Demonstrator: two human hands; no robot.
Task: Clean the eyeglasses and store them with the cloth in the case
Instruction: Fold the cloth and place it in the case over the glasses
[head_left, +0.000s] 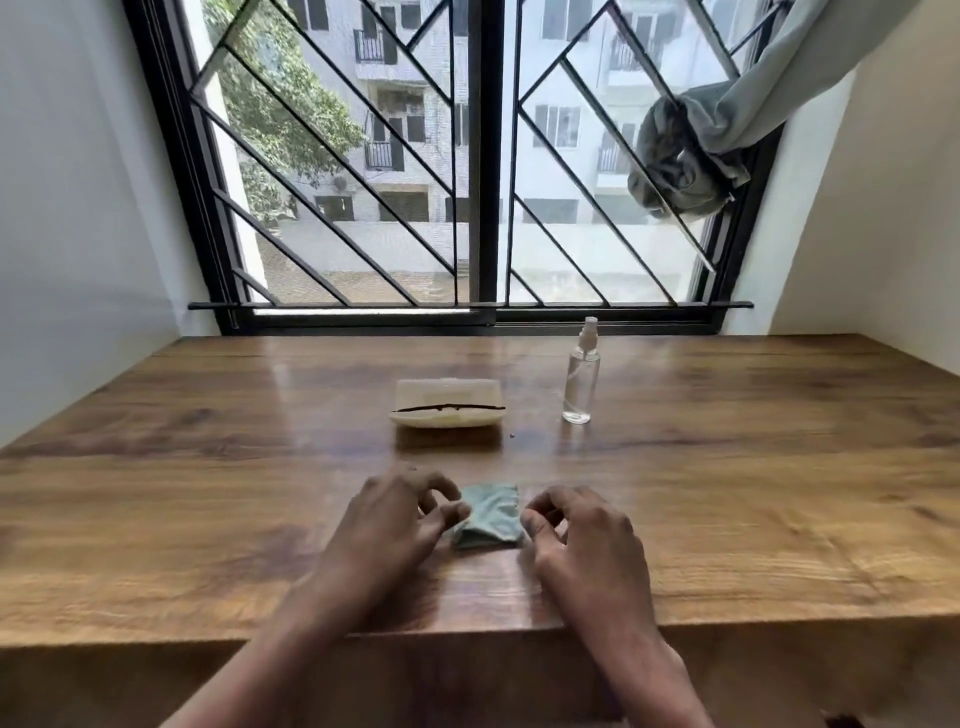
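A small light blue-green cloth (488, 514) lies folded and crumpled on the wooden table (208, 493), near its front edge. My left hand (400, 514) rests just left of the cloth, fingers loosely curled, fingertips touching the cloth's left edge. My right hand (576, 530) sits just right of it, fingers loosely curled beside the cloth's right edge. Neither hand grips anything. Farther back at the table's middle sits a whitish translucent case (447, 389). The eyeglasses (452, 408) lie across it and show only as a thin dark line.
A clear spray bottle (581, 379) stands upright to the right of the case. Behind the table is a barred window (483, 208), with a grey curtain (701, 145) bunched at its upper right. White walls close in on both sides.
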